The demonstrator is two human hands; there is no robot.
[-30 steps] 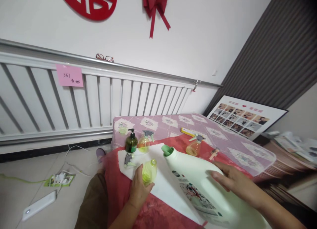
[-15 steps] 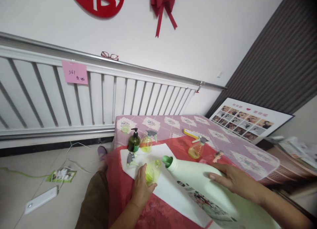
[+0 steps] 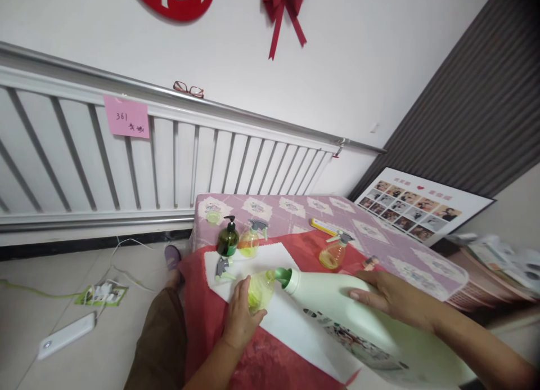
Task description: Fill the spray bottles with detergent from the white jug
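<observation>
My left hand [image 3: 244,314] is wrapped round a clear spray bottle [image 3: 260,291] without its top, yellowish liquid inside. My right hand [image 3: 386,300] grips a large pale green jug [image 3: 337,297], which lies tilted toward the left. The jug's green spout [image 3: 283,276] meets the small bottle's mouth; whether liquid is flowing I cannot make out. Left of the bottle, a grey spray head [image 3: 223,267] lies on a white cloth [image 3: 287,328]. Behind it stand a dark green pump bottle [image 3: 228,238] and a spray bottle with its trigger top [image 3: 250,241].
Another spray bottle [image 3: 334,252] stands on the red cloth [image 3: 301,245], near a yellow box [image 3: 324,227]. A purple patterned cover [image 3: 278,207] spreads over the table. A radiator [image 3: 236,159] runs along the wall. A power strip [image 3: 101,294] and white device [image 3: 66,335] lie on the floor.
The jug's spout has moved slightly left to the small bottle's mouth, closing the narrow gap between them. Both hands keep their holds, and the view has shifted slightly.
</observation>
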